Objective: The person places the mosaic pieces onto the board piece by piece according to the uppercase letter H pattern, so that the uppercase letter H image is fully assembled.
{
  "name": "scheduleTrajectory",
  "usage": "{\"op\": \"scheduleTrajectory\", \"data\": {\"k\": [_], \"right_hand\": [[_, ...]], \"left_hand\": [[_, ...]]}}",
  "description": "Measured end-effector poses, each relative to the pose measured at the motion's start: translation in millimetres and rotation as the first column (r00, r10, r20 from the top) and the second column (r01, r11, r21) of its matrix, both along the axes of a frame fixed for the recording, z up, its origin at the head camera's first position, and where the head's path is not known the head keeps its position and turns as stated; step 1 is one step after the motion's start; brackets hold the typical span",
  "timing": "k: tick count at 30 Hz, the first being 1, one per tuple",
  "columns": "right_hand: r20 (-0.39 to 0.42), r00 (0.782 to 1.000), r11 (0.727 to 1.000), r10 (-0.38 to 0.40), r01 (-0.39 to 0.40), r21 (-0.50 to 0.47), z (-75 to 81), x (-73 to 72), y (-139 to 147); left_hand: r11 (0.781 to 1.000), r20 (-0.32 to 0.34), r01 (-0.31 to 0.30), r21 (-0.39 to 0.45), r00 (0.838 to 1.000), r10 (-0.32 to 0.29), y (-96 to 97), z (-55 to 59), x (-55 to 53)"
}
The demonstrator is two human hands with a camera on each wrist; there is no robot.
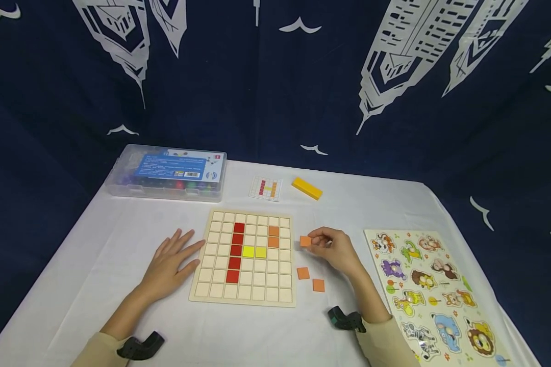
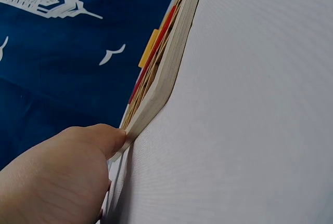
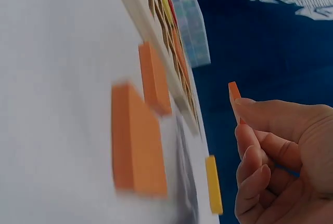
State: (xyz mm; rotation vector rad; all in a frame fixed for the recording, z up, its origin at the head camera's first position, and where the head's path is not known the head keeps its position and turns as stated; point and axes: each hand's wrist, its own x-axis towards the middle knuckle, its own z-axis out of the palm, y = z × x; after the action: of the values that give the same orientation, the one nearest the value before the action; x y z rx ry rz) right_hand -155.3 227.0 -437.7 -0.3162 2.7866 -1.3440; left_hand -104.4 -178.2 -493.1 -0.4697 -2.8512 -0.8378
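Observation:
A wooden grid board (image 1: 216,290) lies mid-table, holding a column of red square tiles (image 1: 235,250), two yellow tiles (image 1: 254,252) and two orange tiles (image 1: 273,236). Between thumb and fingers, my right hand (image 1: 332,248) pinches an orange square tile (image 1: 305,241) just off the board's right edge; the right wrist view shows that tile (image 3: 233,96) on edge. Two loose orange tiles (image 1: 310,279) lie below that hand. My left hand (image 1: 170,265) is spread flat beside the board, its fingertips touching the left edge.
A small pattern card (image 1: 265,189) and a yellow bar (image 1: 306,188) lie behind the board. At the back left sits a clear plastic case (image 1: 165,172) with a blue label. An animal puzzle board (image 1: 433,300) covers the right side. A dark printed cloth (image 1: 257,92) hangs behind the table.

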Motion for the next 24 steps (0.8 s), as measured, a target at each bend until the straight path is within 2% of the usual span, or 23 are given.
{"op": "scheduleTrajectory", "data": {"k": [4, 10, 15, 24], "right_hand": [[0.009, 0.999, 0.999, 0.036, -0.037, 0.02, 3.1, 1.2, -23], [0.04, 0.995, 0.995, 0.091, -0.093, 0.039, -0.1, 5.6, -50], [0.035, 0.99, 0.989, 0.133, -0.135, 0.059, -5.4, 6.9, -61], [0.038, 0.991, 0.989, 0.129, -0.132, 0.07, -8.5, 8.4, -68]], "left_hand": [[1.0, -0.003, -0.003, 0.0, 1.0, 0.003, -0.1, -0.5, -0.5], [1.0, -0.009, -0.002, 0.001, 1.0, 0.002, 0.1, -0.6, -0.8], [1.0, -0.012, 0.0, -0.001, 1.0, 0.0, 0.2, -0.4, -1.1], [1.0, -0.011, -0.001, 0.003, 1.0, 0.001, 0.2, -0.5, -1.0]]}}
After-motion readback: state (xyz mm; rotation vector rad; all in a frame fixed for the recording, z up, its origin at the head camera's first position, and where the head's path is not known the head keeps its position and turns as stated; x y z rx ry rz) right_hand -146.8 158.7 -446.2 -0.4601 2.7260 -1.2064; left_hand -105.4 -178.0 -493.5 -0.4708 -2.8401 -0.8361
